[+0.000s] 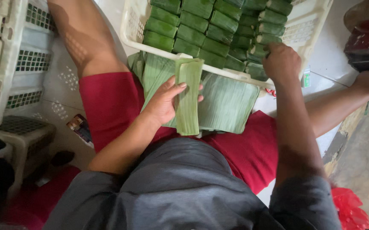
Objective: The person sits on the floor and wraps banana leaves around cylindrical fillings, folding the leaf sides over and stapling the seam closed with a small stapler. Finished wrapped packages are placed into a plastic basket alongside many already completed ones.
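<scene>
The left hand (163, 104) holds a folded strip of green leaf (188, 96) upright over the lap, with the thumb on its front face and the fingers wrapped behind it. Under this strip lies a stack of flat leaf sheets (227, 104), resting on the red shorts (107, 102) of the seated person. The right hand (281, 61) reaches to the white plastic basket (135, 25) and is closed around one of the green leaf-wrapped parcels (201, 32) at the near edge of the rows; the fingers curl down over it, so I cannot see exactly how it is gripped. The parcels are packed tightly side by side in the basket. I judge the leaf strip to be light, thin and flexible, and it can split along its ribs, so it is better held flat across the width, near the middle. The parcels look firmer and may be taken by the long sides. Another white crate (5, 55) stands at the left.
</scene>
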A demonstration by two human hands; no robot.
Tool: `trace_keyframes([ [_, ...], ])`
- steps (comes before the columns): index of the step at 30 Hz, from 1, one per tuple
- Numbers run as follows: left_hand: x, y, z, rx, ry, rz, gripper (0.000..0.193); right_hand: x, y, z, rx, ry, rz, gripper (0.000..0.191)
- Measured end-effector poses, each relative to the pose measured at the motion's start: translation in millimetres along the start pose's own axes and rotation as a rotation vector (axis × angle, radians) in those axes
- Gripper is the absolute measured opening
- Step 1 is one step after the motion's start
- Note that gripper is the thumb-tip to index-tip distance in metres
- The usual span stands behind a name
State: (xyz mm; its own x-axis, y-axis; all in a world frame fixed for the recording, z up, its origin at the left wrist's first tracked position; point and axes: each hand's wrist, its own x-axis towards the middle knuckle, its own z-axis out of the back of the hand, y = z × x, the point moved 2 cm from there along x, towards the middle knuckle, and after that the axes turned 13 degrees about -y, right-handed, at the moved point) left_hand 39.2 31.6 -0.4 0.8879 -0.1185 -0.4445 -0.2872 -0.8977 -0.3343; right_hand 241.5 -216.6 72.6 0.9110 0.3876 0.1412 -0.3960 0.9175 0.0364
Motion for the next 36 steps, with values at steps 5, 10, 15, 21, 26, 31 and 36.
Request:
trace_keyframes([
  [5,16.5,4.7,14.3,0.031,-0.072,0.010,0.030,26.5,-5.1,-31.5,-0.281,0.180,0.078,0.031],
  [10,21.8,16.4,17.3,0.048,-0.130,0.052,0.032,26.6,-0.8,-35.5,-0.314,0.241,0.130,0.049],
  [15,19.1,19.2,21.3,0.074,-0.104,0.072,0.034,20.9,2.3,-25.9,-0.223,0.299,0.051,0.055],
  [21,17.2,27.8,22.1,0.242,-0.168,0.015,0.027,-28.0,18.1,20.2,0.433,-0.110,0.069,0.045],
  [26,17.1,38.2,16.9,0.025,-0.175,0.135,0.037,-101.6,77.8,47.6,0.866,0.099,0.204,0.046],
  [31,11.9,43.9,12.9,0.129,-0.157,0.101,0.028,-126.3,111.0,43.3,0.789,0.062,0.183,0.044],
  [36,2.0,38.5,14.3,0.239,-0.149,0.061,0.029,-156.5,104.8,31.7,0.776,-0.221,0.158,0.035],
])
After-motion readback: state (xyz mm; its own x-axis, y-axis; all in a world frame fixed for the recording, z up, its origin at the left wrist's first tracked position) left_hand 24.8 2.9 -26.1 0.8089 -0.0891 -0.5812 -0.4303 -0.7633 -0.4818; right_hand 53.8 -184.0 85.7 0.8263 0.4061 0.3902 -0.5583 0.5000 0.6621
